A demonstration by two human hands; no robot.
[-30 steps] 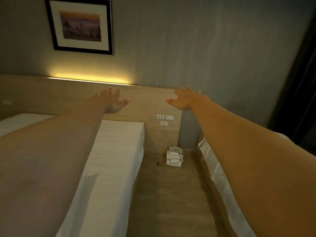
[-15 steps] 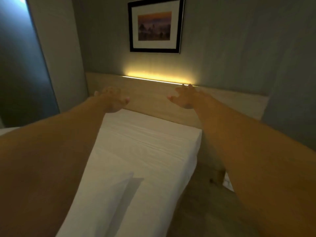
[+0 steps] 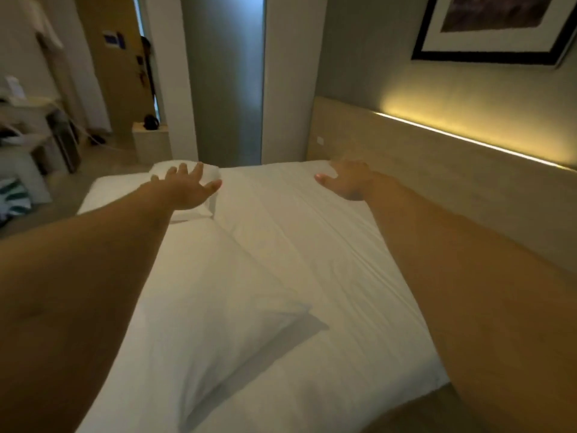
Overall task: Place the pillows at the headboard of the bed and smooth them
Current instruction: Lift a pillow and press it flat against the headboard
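A white pillow (image 3: 218, 295) lies flat on the bed (image 3: 327, 245), below and between my outstretched arms. A second white pillow (image 3: 131, 192) rests at the bed's far left, a bunched end of it showing past my fingers. My left hand (image 3: 187, 189) hovers over that far pillow with fingers spread and nothing in it. My right hand (image 3: 349, 182) is open too, palm down just above the sheet near the wooden headboard (image 3: 406, 157), which runs along the right side of the bed.
A lit strip (image 3: 468, 142) glows along the headboard top, under a framed picture (image 3: 499, 26). Beyond the bed stand a frosted glass panel (image 3: 224, 76), a small wooden stand (image 3: 153, 142) and a cluttered desk (image 3: 28, 120) at far left. Floor shows at bottom right.
The view has swung left, from the gap between two beds onto this bed. Both arms stay stretched out with open hands; the pillows have come into view.
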